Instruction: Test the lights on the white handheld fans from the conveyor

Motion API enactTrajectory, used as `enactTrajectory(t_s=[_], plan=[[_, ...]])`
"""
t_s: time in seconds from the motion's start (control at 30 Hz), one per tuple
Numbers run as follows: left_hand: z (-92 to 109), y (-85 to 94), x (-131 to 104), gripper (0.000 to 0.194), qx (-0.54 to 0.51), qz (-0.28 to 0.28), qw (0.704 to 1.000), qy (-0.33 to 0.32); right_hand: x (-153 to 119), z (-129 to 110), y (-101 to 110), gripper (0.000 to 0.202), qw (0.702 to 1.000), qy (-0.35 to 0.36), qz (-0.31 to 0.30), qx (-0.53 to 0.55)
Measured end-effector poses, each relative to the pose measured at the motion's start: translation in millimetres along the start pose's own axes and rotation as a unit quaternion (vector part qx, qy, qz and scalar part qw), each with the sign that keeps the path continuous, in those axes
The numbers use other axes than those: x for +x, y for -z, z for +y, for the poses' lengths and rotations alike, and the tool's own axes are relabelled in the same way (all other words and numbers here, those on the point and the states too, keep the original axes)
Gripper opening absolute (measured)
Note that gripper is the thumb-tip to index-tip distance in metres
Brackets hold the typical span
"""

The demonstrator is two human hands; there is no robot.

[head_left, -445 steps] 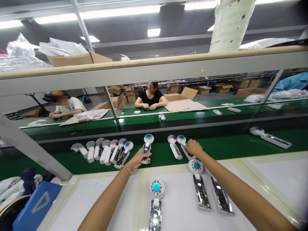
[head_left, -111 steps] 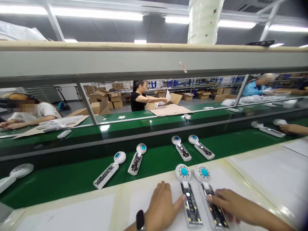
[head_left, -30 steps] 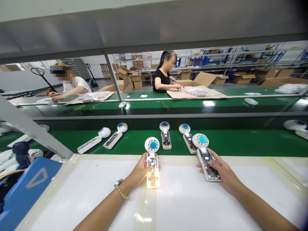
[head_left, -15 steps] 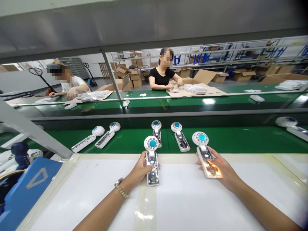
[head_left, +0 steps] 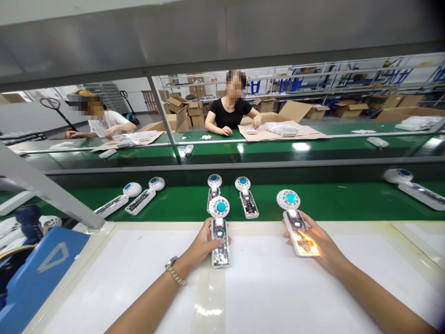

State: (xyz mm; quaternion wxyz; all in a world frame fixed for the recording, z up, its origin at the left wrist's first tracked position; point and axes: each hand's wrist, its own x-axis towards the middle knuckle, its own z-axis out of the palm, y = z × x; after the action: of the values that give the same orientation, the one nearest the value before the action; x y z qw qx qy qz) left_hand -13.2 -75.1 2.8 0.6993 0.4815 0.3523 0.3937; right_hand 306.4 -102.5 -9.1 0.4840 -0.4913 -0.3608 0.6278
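Fans in hand: two open handheld fans, white heads with blue hubs, circuit boards bare in the handles, both lying on the white table at its far edge.
Left fan [head_left: 220, 230]: handle toward the person, head overlapping the edge of the belt; board dark.
Right fan [head_left: 296, 222]: angled a little left, a warm yellow light glowing along the near part of its handle.
Left hand [head_left: 202, 242]: curled round the left fan's handle from the left, thumb lying on top of the board; a bracelet on the wrist.
Right hand [head_left: 321, 246]: cupped under and beside the right fan's handle, fingers wrapped at its lit end, thumb at the handle's left side.
Belt [head_left: 333, 202]: green conveyor just beyond the table; two more open fans [head_left: 245, 199] side by side between the held ones, a pair [head_left: 129, 200] further left, another [head_left: 412, 188] at far right.
Left corner: a blue holder [head_left: 41, 273] near the table's left edge.
Far side: a second green belt, where two people sit with cardboard [head_left: 278, 132] and white parts before them.
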Motion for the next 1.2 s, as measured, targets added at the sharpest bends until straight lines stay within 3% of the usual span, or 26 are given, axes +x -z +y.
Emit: enactTrajectory(t_s=[0.5,0.77,1.2], plan=[[-3.1,4.1,0.4,0.054,0.004,-0.016,1.0,0.002,0.4,2.5,0.9,0.072,1.0,0.005,0.016,0.018],[-1.7,3.3,-0.1,0.055,0.004,-0.021,1.0,0.002,2.1,5.7,7.3,0.076,0.999,0.006,-0.029,0.029],[2.1,2.4,-0.8,0.052,0.007,-0.025,1.0,0.007,2.2,6.8,7.6,0.075,0.999,0.017,-0.029,0.022]])
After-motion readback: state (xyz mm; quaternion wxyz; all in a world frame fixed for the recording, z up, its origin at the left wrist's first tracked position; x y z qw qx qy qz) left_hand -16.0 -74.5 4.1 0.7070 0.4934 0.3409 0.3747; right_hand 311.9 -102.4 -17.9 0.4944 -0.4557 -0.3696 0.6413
